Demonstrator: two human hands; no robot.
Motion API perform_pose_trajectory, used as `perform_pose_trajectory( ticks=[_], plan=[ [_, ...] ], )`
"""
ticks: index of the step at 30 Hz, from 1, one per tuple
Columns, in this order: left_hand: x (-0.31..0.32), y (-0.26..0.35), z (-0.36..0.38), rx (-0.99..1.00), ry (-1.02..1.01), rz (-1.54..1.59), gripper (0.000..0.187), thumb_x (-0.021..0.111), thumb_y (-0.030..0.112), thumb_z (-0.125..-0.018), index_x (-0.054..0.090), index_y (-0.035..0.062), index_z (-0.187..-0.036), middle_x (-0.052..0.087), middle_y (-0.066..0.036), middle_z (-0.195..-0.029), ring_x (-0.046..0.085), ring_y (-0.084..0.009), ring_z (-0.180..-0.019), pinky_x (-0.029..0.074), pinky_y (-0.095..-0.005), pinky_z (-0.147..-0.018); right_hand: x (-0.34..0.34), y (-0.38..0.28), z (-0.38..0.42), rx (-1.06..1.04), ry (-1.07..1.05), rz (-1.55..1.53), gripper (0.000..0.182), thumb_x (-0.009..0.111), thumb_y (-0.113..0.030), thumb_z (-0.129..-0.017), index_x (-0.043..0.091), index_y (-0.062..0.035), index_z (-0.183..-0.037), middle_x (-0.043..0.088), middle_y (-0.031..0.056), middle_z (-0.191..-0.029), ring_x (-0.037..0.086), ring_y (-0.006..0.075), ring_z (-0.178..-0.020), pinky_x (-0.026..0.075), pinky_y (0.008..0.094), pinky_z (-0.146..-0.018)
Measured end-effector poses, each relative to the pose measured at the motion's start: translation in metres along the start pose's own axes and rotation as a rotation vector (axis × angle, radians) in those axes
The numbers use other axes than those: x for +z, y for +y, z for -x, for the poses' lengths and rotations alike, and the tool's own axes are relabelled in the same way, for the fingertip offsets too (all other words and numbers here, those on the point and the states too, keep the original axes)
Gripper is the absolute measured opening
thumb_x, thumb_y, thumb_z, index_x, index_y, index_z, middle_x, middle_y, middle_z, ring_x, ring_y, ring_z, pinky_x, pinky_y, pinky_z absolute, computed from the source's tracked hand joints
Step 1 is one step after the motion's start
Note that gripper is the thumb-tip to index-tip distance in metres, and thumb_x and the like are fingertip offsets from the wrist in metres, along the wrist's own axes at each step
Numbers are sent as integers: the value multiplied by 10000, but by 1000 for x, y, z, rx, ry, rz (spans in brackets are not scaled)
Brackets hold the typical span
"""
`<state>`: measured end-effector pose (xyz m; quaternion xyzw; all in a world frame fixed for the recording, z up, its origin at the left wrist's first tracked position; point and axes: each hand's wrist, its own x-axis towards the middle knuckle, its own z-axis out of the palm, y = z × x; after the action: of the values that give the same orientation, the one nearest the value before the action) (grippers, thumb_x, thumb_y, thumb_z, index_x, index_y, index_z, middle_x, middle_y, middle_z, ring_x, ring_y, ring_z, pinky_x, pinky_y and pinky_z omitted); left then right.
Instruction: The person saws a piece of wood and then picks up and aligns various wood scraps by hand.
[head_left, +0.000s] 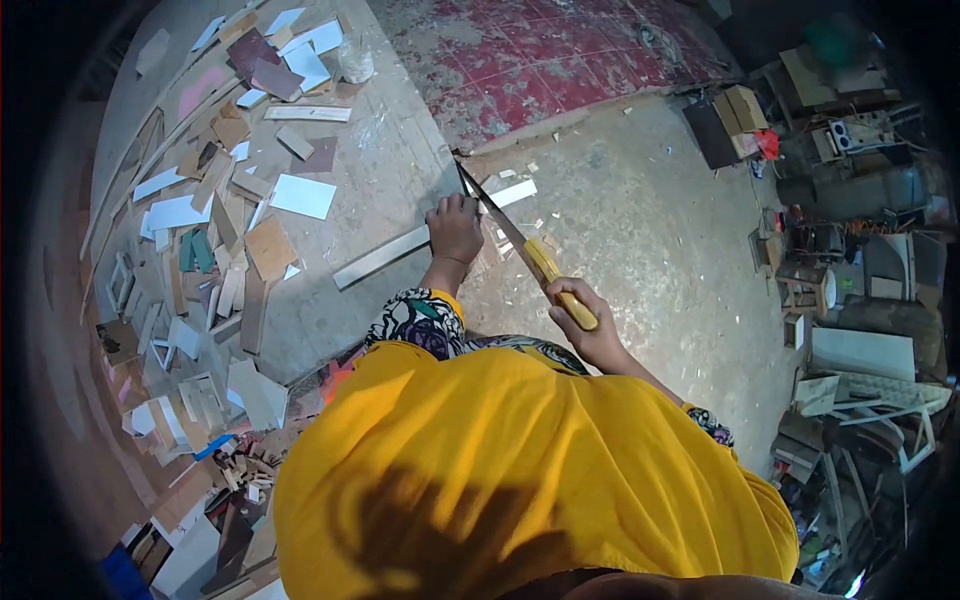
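Right hand (592, 332) wraps the saw handle (541, 260), left hand (455, 230) clamps the pale strip (380, 258) at the worktop (350, 215) edge: looks light and stiff, best pinned flat near the blade (505, 219).

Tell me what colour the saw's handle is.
The saw's handle is yellow; it shows best in the head view, the only one here.

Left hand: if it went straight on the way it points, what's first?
Probably the saw blade, near its tip, just ahead of the left hand; depth unclear from one view.
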<state>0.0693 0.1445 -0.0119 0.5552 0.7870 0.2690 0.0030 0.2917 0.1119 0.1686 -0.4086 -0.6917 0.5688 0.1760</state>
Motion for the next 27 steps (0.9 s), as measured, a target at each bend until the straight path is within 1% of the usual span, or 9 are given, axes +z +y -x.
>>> perform_pose_trajectory(
  ticks=[1,2,5,7,9,11,14,20,27],
  plan=[
    [-1,1,0,-7,-40,-26,216,641,193,-703,576,154,-906,494,-28,-938,474,-222,-949,353,-404,-755,-4,-4,3,-50,4,45,211,577,-1,-822,517,-64,-1014,529,20,-869,484,100,-793,396,227,-728],
    [-3,2,-1,-7,-40,-23,216,641,193,-703,576,154,-906,494,-28,-938,474,-222,-949,353,-404,-755,-8,-9,6,-49,5,48,211,577,-1,-822,517,-64,-1014,529,20,-869,484,100,-793,396,227,-728],
    [-5,3,1,-2,-15,0,251,655,206,-704,586,166,-942,495,-24,-948,475,-218,-952,352,-398,-762,-17,-18,14,31,47,6,201,578,-7,-821,527,-68,-1005,531,26,-904,492,102,-799,399,231,-734],
    [-3,1,1,-3,-24,-22,291,666,214,-701,588,175,-980,496,-20,-957,474,-218,-959,353,-398,-764,-18,-22,16,34,39,15,203,577,-7,-820,528,-70,-1006,532,25,-918,491,103,-813,397,233,-741],
    [-3,1,1,-4,-21,-4,297,668,212,-699,588,174,-983,496,-19,-960,474,-217,-962,353,-398,-766,-19,-22,17,41,29,28,206,577,-6,-819,530,-73,-1008,533,24,-932,490,105,-827,396,234,-749],
    [-3,1,1,-5,-15,12,303,670,211,-697,587,173,-986,496,-19,-964,474,-217,-965,354,-397,-769,-19,-18,15,76,60,-42,216,579,-4,-818,530,-77,-1015,532,23,-957,490,108,-847,397,235,-752],
    [-2,2,1,-9,-35,-29,308,673,211,-694,587,173,-988,497,-18,-960,477,-217,-960,356,-393,-772,-17,-20,17,118,54,-45,219,583,-8,-820,530,-78,-1021,529,23,-978,489,111,-863,397,235,-753],
    [0,0,1,-13,-9,-7,294,680,205,-688,584,171,-963,500,-16,-945,480,-216,-953,358,-389,-778,-16,-19,24,35,19,23,209,585,-23,-826,532,-75,-1021,537,29,-939,499,112,-834,397,234,-751],
    [-2,1,2,-6,11,35,285,677,197,-690,588,165,-959,503,-20,-941,479,-223,-956,353,-388,-793,-17,-21,24,70,29,16,206,579,-21,-826,532,-78,-1018,539,27,-928,503,114,-840,397,236,-760]
  ],
)
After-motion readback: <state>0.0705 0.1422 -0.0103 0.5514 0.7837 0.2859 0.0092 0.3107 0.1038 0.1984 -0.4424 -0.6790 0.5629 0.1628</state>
